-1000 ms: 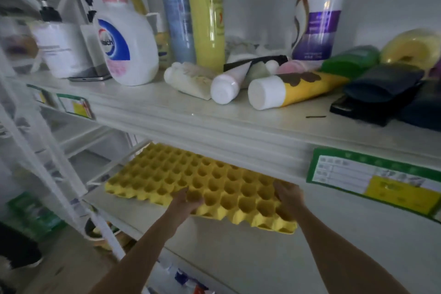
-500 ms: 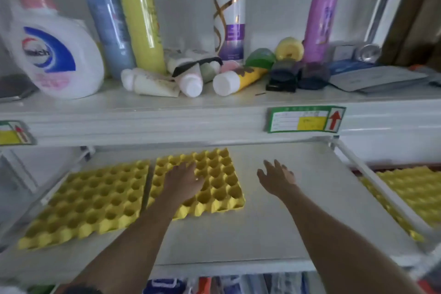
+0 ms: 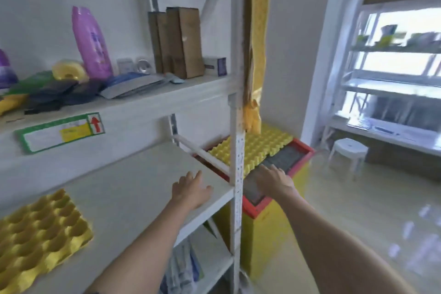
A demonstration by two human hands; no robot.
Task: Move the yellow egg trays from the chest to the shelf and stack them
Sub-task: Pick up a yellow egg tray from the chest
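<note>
A yellow egg tray (image 3: 35,231) lies on the white shelf board (image 3: 133,188) at the lower left. More yellow egg trays (image 3: 257,148) lie on top of the red-rimmed yellow chest (image 3: 269,219), right of the shelf's upright post (image 3: 236,150). My left hand (image 3: 191,190) hovers open over the bare right end of the shelf board, holding nothing. My right hand (image 3: 274,181) reaches past the post, open, fingers over the chest's dark lid near the trays' front edge.
The upper shelf carries a purple bottle (image 3: 91,43), brown boxes (image 3: 176,42), pouches and small items. A yellow strip (image 3: 256,59) hangs beside the post. A white stool (image 3: 348,153) and another rack (image 3: 391,74) stand by the window at right.
Both hands have let go of the tray on the shelf and swung right; the view turned right, bringing the chest and its trays into sight. My right hand now reaches over the chest.
</note>
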